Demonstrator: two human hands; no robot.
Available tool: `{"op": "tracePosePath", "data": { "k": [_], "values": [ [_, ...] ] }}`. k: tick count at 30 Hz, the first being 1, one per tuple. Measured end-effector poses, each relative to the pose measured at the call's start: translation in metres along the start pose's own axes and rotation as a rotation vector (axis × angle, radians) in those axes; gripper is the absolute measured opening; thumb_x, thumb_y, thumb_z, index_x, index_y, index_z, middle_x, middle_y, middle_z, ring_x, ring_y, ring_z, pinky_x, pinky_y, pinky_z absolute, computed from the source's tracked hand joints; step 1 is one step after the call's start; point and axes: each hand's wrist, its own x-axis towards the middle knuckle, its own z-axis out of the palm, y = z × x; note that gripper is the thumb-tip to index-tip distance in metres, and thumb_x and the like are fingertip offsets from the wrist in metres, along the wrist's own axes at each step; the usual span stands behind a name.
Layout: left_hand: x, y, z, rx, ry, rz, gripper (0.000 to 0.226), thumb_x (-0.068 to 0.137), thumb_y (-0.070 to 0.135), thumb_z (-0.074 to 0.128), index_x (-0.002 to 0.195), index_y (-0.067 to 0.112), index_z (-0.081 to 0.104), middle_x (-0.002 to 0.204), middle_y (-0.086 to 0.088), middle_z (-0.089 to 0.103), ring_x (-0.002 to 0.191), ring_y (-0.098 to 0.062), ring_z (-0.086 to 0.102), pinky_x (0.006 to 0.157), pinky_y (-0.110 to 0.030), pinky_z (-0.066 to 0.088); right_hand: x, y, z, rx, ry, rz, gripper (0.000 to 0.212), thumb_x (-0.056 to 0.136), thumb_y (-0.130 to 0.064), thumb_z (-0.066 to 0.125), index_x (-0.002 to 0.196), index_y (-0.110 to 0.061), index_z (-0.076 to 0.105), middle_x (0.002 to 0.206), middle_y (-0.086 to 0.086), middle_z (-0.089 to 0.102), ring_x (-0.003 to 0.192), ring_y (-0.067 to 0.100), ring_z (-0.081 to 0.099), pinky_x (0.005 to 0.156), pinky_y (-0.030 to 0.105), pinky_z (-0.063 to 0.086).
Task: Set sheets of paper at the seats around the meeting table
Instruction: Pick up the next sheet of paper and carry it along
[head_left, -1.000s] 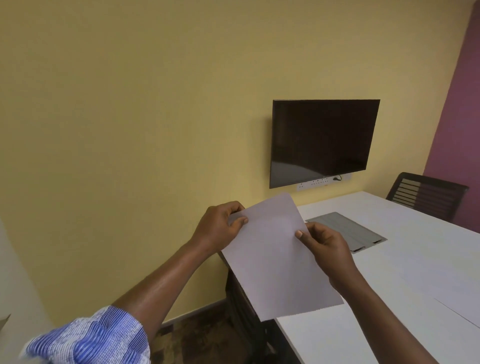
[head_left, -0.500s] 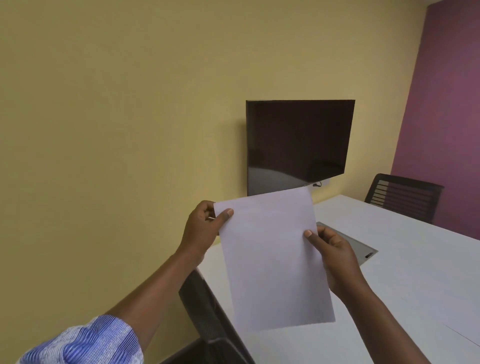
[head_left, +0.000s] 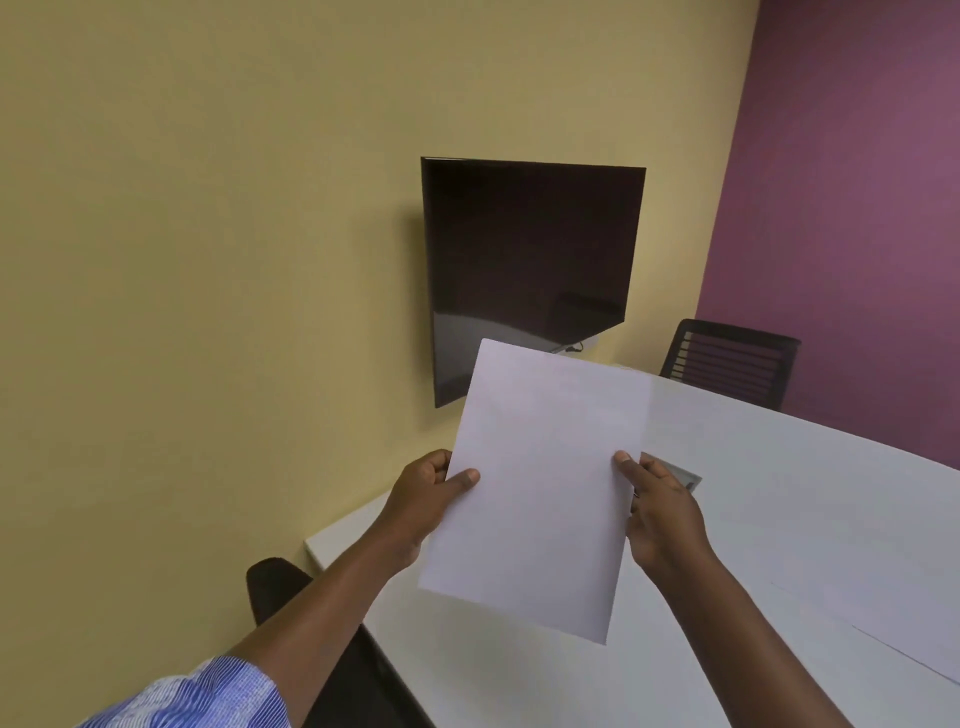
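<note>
Gripping a white sheet (head_left: 540, 488) by its two side edges, both hands held it in the air above the near end of the white table (head_left: 779, 519). The left hand (head_left: 423, 506) pinched the left edge, thumb on the front face and fingers behind. The right hand (head_left: 660, 512) pinched the right edge likewise. The sheet was tilted, clear of the tabletop. A second sheet (head_left: 914, 618) lay flat on the table at right. A dark screen (head_left: 524, 270) hung on the yellow wall. One black chair (head_left: 732, 361) stood at the far side; another chair back (head_left: 275, 587) showed below the left forearm.
</note>
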Motion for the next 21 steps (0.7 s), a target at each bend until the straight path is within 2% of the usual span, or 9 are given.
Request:
{"op": "tracePosePath", "data": {
  "k": [3, 7, 10, 12, 15, 17, 21],
  "values": [
    [0.036, -0.015, -0.01, 0.031, -0.004, -0.027, 0.007, 0.093, 0.016, 0.07, 0.099, 0.015, 0.072, 0.098, -0.004, 0.08, 0.091, -0.028, 0.077, 0.083, -0.041, 0.061, 0.02, 0.016, 0.009, -0.021, 0.084, 0.011, 0.022, 0.095, -0.019, 0.069, 0.115, -0.012, 0.072, 0.112, 0.004, 0.078, 0.105, 0.026, 0.071, 0.088, 0.041, 0.057],
    [0.084, -0.043, -0.025, 0.078, -0.03, -0.069, 0.002, 0.091, 0.018, 0.071, 0.091, 0.017, 0.073, 0.095, -0.004, 0.08, 0.09, -0.029, 0.076, 0.083, -0.044, 0.06, 0.042, 0.048, 0.017, -0.165, 0.187, -0.012, 0.016, 0.098, -0.022, 0.065, 0.108, -0.014, 0.073, 0.111, 0.002, 0.077, 0.102, 0.025, 0.07, 0.08, 0.038, 0.056],
    [0.116, -0.076, -0.034, 0.145, -0.065, -0.114, 0.015, 0.091, 0.02, 0.071, 0.097, 0.006, 0.069, 0.096, -0.012, 0.077, 0.089, -0.033, 0.073, 0.084, -0.049, 0.059, 0.053, 0.086, 0.013, -0.28, 0.245, 0.026, 0.013, 0.097, -0.02, 0.064, 0.104, -0.014, 0.074, 0.106, 0.002, 0.078, 0.1, 0.025, 0.072, 0.078, 0.038, 0.058],
    [0.134, -0.101, -0.035, 0.188, -0.088, -0.152, 0.024, 0.09, 0.02, 0.071, 0.098, -0.001, 0.064, 0.091, -0.016, 0.073, 0.08, -0.028, 0.065, 0.075, -0.044, 0.055, 0.06, 0.115, 0.007, -0.342, 0.282, 0.075, 0.012, 0.097, -0.019, 0.065, 0.101, -0.014, 0.075, 0.103, 0.003, 0.078, 0.098, 0.026, 0.073, 0.078, 0.039, 0.06],
    [0.154, -0.141, -0.033, 0.237, -0.118, -0.234, 0.027, 0.089, 0.02, 0.071, 0.097, -0.004, 0.062, 0.089, -0.023, 0.068, 0.076, -0.023, 0.058, 0.072, -0.037, 0.047, 0.07, 0.157, -0.007, -0.444, 0.362, 0.146, 0.013, 0.095, -0.018, 0.066, 0.094, -0.007, 0.073, 0.099, 0.011, 0.076, 0.092, 0.031, 0.072, 0.079, 0.044, 0.063],
    [0.164, -0.165, -0.03, 0.289, -0.136, -0.28, 0.025, 0.09, 0.021, 0.07, 0.095, -0.002, 0.064, 0.089, -0.019, 0.069, 0.076, -0.024, 0.058, 0.069, -0.035, 0.046, 0.078, 0.181, -0.014, -0.526, 0.412, 0.188, 0.022, 0.094, -0.02, 0.067, 0.093, 0.002, 0.068, 0.096, 0.02, 0.072, 0.085, 0.034, 0.069, 0.076, 0.045, 0.064],
    [0.183, -0.21, -0.023, 0.424, -0.162, -0.345, 0.016, 0.091, 0.023, 0.07, 0.09, 0.007, 0.069, 0.089, -0.009, 0.074, 0.081, -0.029, 0.068, 0.067, -0.033, 0.05, 0.089, 0.222, -0.027, -0.608, 0.467, 0.261, 0.039, 0.091, -0.022, 0.069, 0.097, 0.015, 0.059, 0.089, 0.027, 0.067, 0.087, 0.042, 0.071, 0.07, 0.044, 0.065]
  ]
}}
